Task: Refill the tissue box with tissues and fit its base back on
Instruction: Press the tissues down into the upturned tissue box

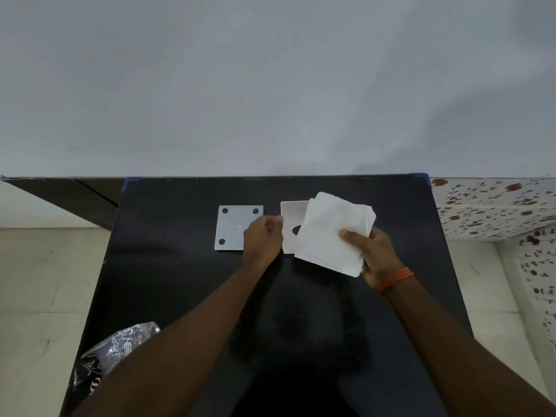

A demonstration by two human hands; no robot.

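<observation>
A white square tissue box lies on the black table, its dark round opening partly showing. My left hand grips the box's left edge. My right hand holds a thick stack of white tissues just above the box, hiding most of it. The box's grey square base, with dark round pads at its corners, lies flat to the left of the box, its near right corner hidden behind my left hand.
A crumpled clear plastic wrapper lies at the table's near left edge. A plain wall stands right behind the table. A flower-patterned cloth covers a surface to the right. Pale floor tiles show on the left.
</observation>
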